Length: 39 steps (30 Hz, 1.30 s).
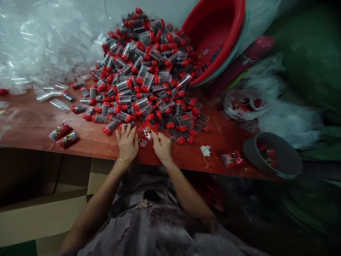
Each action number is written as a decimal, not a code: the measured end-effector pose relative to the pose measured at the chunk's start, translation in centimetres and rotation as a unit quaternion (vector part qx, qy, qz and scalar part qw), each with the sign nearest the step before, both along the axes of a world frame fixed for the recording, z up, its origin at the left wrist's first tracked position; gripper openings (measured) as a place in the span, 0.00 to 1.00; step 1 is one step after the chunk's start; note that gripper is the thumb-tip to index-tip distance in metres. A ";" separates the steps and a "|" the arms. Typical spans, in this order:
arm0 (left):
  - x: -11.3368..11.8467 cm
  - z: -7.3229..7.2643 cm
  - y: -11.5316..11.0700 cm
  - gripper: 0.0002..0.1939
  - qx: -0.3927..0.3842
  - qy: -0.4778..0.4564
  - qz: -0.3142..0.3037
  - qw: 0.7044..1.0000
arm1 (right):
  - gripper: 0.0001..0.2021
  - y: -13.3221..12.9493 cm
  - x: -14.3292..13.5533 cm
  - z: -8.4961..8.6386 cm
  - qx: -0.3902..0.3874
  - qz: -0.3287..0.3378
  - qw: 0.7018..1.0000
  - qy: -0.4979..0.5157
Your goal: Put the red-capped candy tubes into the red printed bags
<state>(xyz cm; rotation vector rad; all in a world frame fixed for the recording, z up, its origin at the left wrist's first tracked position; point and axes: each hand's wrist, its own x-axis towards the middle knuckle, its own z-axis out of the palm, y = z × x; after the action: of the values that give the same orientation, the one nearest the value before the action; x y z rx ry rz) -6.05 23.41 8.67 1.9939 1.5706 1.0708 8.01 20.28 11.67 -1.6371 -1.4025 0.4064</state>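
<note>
My right hand (162, 146) pinches a small red printed plastic packet (147, 130) at the front of the pile. Beside it, my left hand (128, 144) lies with fingers spread, reaching toward a clear tube with a red cap (129, 125) at the pile's edge. Part of another printed packet (142, 143) shows on the table between my hands. Right behind them rises a large heap of red-capped clear tubes (144, 78) with dark contents. Two filled red packets (68, 139) rest on the table to the left.
Clear empty tubes (48, 42) are heaped at the back left. A red basin (237, 21) leans behind the pile. On the right are a plastic bag (226, 108), a grey bowl (289, 165), red packets (231, 159) and a white scrap (205, 150). Cardboard boxes (42, 217) stand below the table edge.
</note>
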 end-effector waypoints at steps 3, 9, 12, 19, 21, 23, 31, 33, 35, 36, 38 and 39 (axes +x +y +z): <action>0.1 1.0 -0.8 0.19 0.004 -0.048 -0.013 0.999 | 0.19 -0.5 -0.1 0.2 0.000 -0.008 1.000 0.006; 0.8 3.6 -1.8 0.12 -0.147 -0.308 -0.069 0.937 | 0.17 -1.4 -1.1 0.5 0.026 -0.012 0.999 -0.018; 1.3 4.7 -2.1 0.11 -0.251 -0.451 -0.054 0.855 | 0.15 -1.9 -1.6 0.4 0.035 0.020 0.999 -0.024; 2.1 5.1 -2.2 0.19 -0.359 -0.559 -0.008 0.748 | 0.13 -2.6 -0.8 0.8 0.043 0.063 0.994 -0.076; 2.0 4.9 -2.0 0.20 -0.361 -0.575 0.013 0.734 | 0.12 -2.9 1.2 1.4 0.045 0.097 0.990 -0.094; 1.9 4.8 -1.7 0.21 -0.363 -0.585 0.029 0.725 | 0.11 -3.3 4.2 2.2 0.047 0.117 0.980 -0.156; 2.2 5.1 -1.7 0.24 -0.433 -0.574 0.011 0.695 | 0.18 -3.5 10.9 3.4 -0.096 0.185 0.867 -0.452; 2.2 5.1 -1.8 0.24 -0.445 -0.571 0.009 0.690 | 0.14 -3.1 10.8 2.8 -0.080 0.193 0.868 -0.450; 2.0 5.0 -1.9 0.24 -0.448 -0.568 0.010 0.690 | 0.11 -3.2 10.4 2.6 -0.054 0.190 0.889 -0.412; 1.9 5.0 -1.9 0.24 -0.447 -0.567 0.011 0.691 | 0.11 -3.6 10.1 2.7 -0.044 0.185 0.905 -0.380; 1.9 4.9 -2.0 0.24 -0.446 -0.565 0.014 0.694 | 0.11 -4.9 9.4 3.2 -0.051 0.182 0.938 -0.289; 1.9 4.9 -2.0 0.24 -0.446 -0.562 0.016 0.696 | 0.11 -5.6 8.9 3.6 -0.069 0.186 0.952 -0.235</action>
<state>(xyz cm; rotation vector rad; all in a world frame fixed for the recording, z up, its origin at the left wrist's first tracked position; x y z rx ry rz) -4.13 21.37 13.61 0.4046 1.0085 0.9112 16.94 14.64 15.28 -1.6460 -2.0989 0.3453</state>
